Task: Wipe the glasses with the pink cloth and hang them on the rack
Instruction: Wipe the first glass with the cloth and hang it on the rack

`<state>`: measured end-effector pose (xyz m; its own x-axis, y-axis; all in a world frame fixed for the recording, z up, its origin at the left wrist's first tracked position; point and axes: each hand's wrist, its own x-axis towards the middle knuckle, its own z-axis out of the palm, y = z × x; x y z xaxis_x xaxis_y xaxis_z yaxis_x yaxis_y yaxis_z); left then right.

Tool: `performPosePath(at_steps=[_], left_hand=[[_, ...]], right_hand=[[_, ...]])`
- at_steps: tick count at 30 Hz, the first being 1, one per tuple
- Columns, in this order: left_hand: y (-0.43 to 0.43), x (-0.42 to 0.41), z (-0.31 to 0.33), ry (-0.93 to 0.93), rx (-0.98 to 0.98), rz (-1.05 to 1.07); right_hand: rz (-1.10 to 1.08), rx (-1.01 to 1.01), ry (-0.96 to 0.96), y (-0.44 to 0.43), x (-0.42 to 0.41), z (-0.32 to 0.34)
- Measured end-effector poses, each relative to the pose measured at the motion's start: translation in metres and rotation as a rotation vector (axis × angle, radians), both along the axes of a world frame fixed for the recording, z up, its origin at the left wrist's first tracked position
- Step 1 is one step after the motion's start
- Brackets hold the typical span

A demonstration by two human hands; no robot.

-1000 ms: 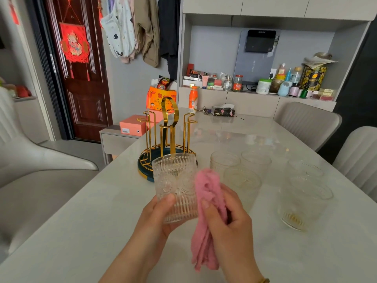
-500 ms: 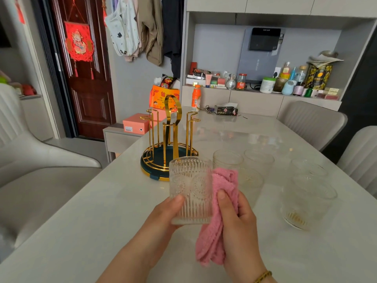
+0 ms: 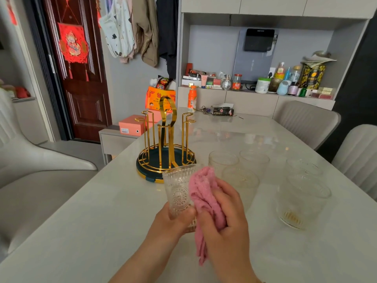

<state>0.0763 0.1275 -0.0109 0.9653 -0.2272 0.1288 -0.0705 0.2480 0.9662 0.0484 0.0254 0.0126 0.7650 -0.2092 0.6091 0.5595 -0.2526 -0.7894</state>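
Head view — pink cloth [image 3: 206, 193] further round glass [image 3: 177, 190]

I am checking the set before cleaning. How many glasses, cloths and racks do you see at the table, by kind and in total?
Glasses: 6 (5 on the table, plus the glass in the left hand)
Cloth: 1, in the right hand
Rack: 1
Total: 8

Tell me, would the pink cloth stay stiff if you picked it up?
Probably floppy: the pink cloth bunches in the right hand and its tail droops below. It looks fluffy, so likely light and not slippery.
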Motion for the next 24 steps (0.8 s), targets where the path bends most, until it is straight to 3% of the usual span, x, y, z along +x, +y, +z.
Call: performPosePath(at_steps=[2,7,10,14,16,21,24], left_hand=[[0.002,0.002,0.002,0.009,-0.004,-0.001],[0.004,-0.001,0.006,0.008,-0.162,-0.129],[0.007,0.000,0.009,0.004,-0.265,-0.118],[0.012,0.002,0.011,0.003,-0.199,-0.080],[0.010,0.000,0.011,0.014,-0.171,-0.125],[0.009,-0.003,0.008,0.007,-0.244,-0.262],[0.013,-0.001,0.009,0.009,-0.272,-0.213]], right_hand=[[0.006,-0.006,-0.011,-0.002,-0.001,0.006],[0.121,0.270,0.168,-0.019,0.006,0.011],[0.117,0.201,0.208,-0.012,0.008,0.002],[0.036,-0.100,-0.015,-0.003,0.004,0.001],[0.017,-0.154,-0.079,-0.009,0.005,0.005],[0.087,0.219,0.129,-0.016,0.009,0.006],[0.131,0.243,0.196,-0.012,0.010,-0.002]])
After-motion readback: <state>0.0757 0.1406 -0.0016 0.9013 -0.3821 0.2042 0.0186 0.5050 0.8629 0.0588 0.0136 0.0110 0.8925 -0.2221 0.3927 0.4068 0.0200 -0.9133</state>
